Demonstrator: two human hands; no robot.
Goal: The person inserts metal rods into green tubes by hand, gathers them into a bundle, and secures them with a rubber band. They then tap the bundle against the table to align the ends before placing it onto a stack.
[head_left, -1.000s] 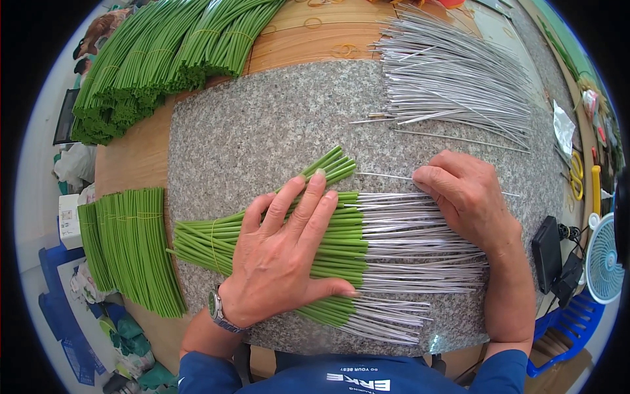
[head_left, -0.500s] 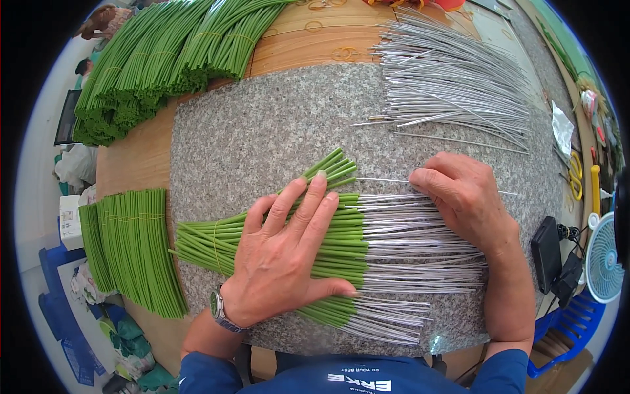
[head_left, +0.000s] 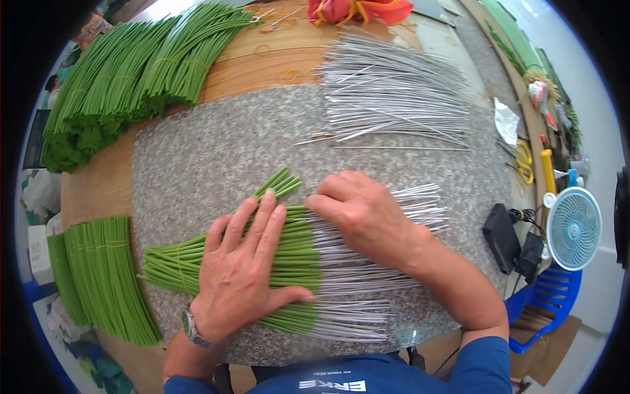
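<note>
My left hand lies flat with its fingers stretched out over a fanned bundle of green hollow stems. Out of many stem ends stick silvery wires, side by side and pointing right. Several stems rise apart from the bundle beyond my left fingertips, with no wire showing at their ends. My right hand is closed in a pinch right at the stem ends, on a wire mostly hidden under its fingers and palm.
Loose silvery wires lie in a pile on the grey stone slab. Bundled green stems are stacked far left, with more near left. At right are yellow-handled scissors, a black box and a blue fan.
My right hand has slid left along the wire, from out beyond the stem to the stem ends. My left hand stays on the bundle. The whole view has shifted.
</note>
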